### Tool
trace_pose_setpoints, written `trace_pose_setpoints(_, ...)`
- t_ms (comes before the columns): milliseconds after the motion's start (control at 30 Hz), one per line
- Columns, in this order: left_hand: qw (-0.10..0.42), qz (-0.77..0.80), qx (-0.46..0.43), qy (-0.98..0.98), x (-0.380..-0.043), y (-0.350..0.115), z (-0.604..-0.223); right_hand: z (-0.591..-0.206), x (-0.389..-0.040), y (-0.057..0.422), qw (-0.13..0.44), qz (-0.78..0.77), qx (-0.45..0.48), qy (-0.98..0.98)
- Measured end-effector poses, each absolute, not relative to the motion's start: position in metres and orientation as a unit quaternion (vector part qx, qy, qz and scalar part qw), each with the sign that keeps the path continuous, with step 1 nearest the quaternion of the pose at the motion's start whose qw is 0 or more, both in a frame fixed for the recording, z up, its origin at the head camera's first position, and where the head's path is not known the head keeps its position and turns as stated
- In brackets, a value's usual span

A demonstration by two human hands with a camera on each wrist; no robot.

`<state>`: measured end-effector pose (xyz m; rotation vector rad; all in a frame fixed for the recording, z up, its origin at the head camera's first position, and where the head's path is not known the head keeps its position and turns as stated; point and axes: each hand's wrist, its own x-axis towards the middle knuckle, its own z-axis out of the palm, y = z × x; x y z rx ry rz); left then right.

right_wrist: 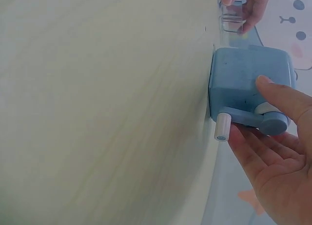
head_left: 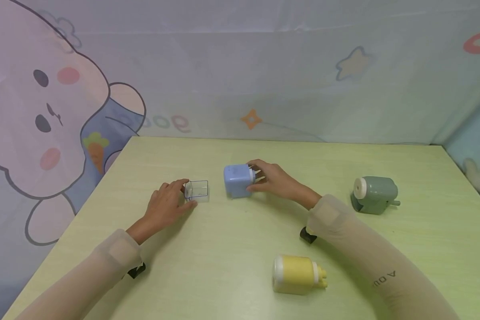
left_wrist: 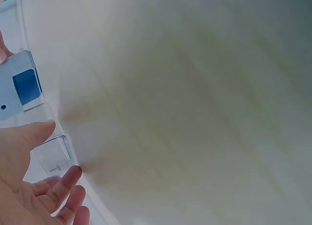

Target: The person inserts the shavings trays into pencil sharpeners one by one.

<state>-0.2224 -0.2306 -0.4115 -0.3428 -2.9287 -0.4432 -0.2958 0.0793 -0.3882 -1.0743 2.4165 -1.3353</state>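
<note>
A blue crank pencil sharpener (head_left: pixel 238 181) stands on the table in the head view. My right hand (head_left: pixel 278 180) grips it at the crank end, the thumb on one side and the fingers on the other, as the right wrist view shows. In the left wrist view, the sharpener's body (left_wrist: pixel 10 86) has a dark rectangular opening in the side facing the left hand. To its left, my left hand (head_left: pixel 165 206) holds a clear shavings drawer (head_left: pixel 197 192) with a blue-edged rim between thumb and fingers. A small gap separates drawer and sharpener.
A green pencil sharpener (head_left: pixel 375 194) stands at the right of the table (head_left: pixel 224 258), its crank pointing right. Nearer the front lies a yellow sharpener-like item (head_left: pixel 296 274) with a white end. A printed cloth (head_left: pixel 232 66) hangs behind the table's back edge.
</note>
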Motion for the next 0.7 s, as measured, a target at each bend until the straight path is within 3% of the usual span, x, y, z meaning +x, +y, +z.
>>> trace_pose_setpoints(700, 0.075, -0.157, -0.111, -0.978, -0.228, -0.219, -0.412, -0.39, -0.296, 0.08, 0.093, -0.454, -0.359, 0.81)
